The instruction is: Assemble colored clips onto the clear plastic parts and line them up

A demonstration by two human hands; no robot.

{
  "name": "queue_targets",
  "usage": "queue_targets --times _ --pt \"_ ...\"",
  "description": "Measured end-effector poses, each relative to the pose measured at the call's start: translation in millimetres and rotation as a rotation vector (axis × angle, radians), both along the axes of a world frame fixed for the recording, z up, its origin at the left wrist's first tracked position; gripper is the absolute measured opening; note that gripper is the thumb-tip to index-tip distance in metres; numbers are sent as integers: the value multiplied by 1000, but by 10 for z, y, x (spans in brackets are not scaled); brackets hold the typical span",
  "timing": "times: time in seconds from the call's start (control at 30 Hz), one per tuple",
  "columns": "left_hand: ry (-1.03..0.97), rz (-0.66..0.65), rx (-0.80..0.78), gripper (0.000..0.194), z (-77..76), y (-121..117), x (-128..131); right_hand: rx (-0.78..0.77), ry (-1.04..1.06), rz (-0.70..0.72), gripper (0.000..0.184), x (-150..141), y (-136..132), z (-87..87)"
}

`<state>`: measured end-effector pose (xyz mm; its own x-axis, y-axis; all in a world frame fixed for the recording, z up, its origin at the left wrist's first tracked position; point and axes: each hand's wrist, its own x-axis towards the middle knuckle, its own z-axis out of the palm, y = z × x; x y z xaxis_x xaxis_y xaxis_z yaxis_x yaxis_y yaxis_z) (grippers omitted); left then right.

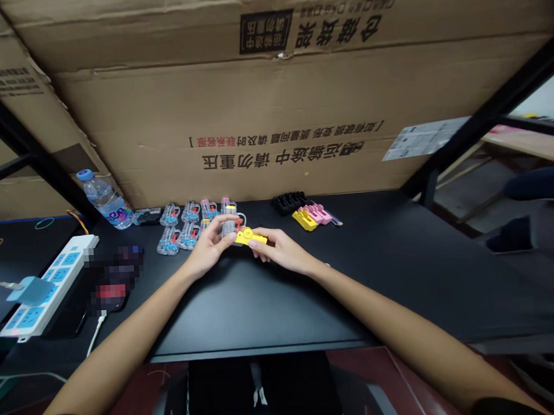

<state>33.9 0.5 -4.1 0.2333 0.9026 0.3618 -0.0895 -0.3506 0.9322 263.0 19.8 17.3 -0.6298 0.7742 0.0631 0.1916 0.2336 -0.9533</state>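
Observation:
A small yellow plastic piece [251, 235] with a round boss on its face is held between my two hands above the black table. My left hand [213, 247] pinches its left end between thumb and fingers. At the other end, the thumb and fingers of my right hand [281, 249] close on it. Just behind my left fingers, several clear plastic pieces [170, 239] with red and blue parts inside stand in two rows, some topped with pink or yellow. My left hand partly covers the nearest ones.
Rows of black pieces [289, 202], yellow pieces [304, 219] and pink pieces [319, 214] lie right of my hands, near a pen-like item [336, 220]. A water bottle [106, 199], power strip [53, 286] and phone [118, 278] are at left. Cardboard [271, 96] walls the back.

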Motion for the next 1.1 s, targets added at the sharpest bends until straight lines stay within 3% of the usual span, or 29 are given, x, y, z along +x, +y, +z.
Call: queue_targets --times 0.43,0.77,1.0,1.1 --pt "27 43 37 44 -14 5 -3 12 41 -30 46 -34 -24 -106" --pt "55 22 53 41 49 -33 18 51 22 -47 45 -24 -41 -56" --pt "47 57 20 53 31 -9 -13 116 -11 -133 43 32 52 -38" --pt "61 64 8 53 11 -7 -19 74 3 -115 42 47 91 -32"
